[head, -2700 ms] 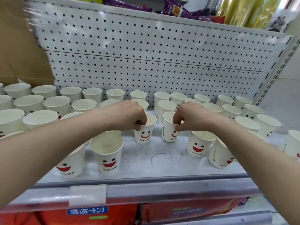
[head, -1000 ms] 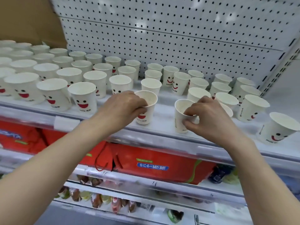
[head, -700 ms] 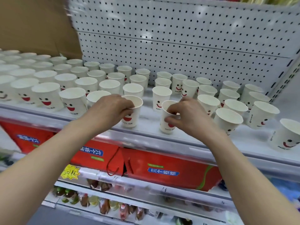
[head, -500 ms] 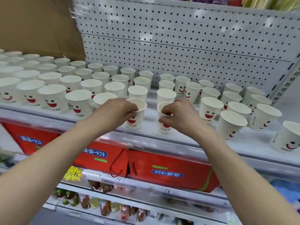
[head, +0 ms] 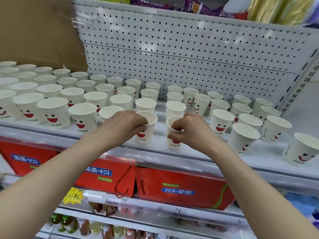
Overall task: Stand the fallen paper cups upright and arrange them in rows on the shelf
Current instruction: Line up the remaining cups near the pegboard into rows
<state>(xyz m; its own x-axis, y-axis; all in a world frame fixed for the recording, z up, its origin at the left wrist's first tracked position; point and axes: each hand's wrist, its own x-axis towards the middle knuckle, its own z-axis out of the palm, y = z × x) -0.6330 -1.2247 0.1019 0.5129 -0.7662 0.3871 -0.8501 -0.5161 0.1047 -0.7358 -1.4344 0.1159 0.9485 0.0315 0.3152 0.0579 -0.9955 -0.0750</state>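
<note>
Many white paper cups printed with red smiling faces stand upright on the white shelf [head: 189,159]. My left hand [head: 123,125] pinches the rim of one upright cup [head: 146,133] in the front row. My right hand [head: 187,130] pinches the rim of a second upright cup [head: 174,142] just to its right, also standing on the shelf. Tidy rows of cups [head: 51,94] fill the left half. Looser cups [head: 241,135] stand at the right, and one [head: 303,149] sits apart at the far right edge.
A white pegboard [head: 172,54] backs the shelf, with a brown cardboard sheet [head: 38,31] at its left. Snack bags [head: 195,6] lie on the shelf above. Red gift boxes [head: 181,188] and small packets [head: 107,230] fill the shelves below.
Both hands have carried their cups from the back middle to the front row, then slid them left toward the ordered cups. The two cups now stand closer together.
</note>
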